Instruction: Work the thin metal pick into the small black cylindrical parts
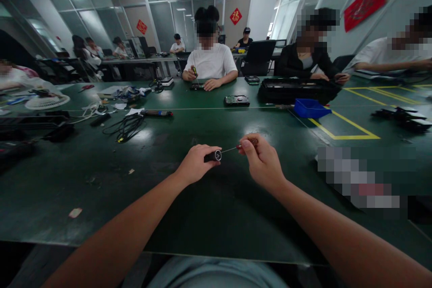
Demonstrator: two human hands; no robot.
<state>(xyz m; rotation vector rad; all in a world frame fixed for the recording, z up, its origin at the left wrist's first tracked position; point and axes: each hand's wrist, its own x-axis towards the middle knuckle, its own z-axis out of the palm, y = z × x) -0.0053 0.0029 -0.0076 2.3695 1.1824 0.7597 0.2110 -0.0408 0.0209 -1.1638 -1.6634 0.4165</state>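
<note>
The left hand [195, 162] is closed around a small dark cylinder [213, 156], held just above the green desk [168, 198] with its shiny end face turned toward the right hand [261, 162]. The right hand pinches a thin metal rod [229, 149], a slim tool or pin, between thumb and forefinger, its tip meeting the cylinder's end. The cylinder looks light, rigid and smooth, so it would likely roll or twist in a loose hold; wrapping the fingers round its barrel, as here, seems the safest place to take it. The rod looks stiff but slender, probably easy to bend or let slip, and is best held close to its thicker end. Black cables [126, 127] lie well apart on the desk, and a blue bin [309, 108] sits farther off to the right.
</note>
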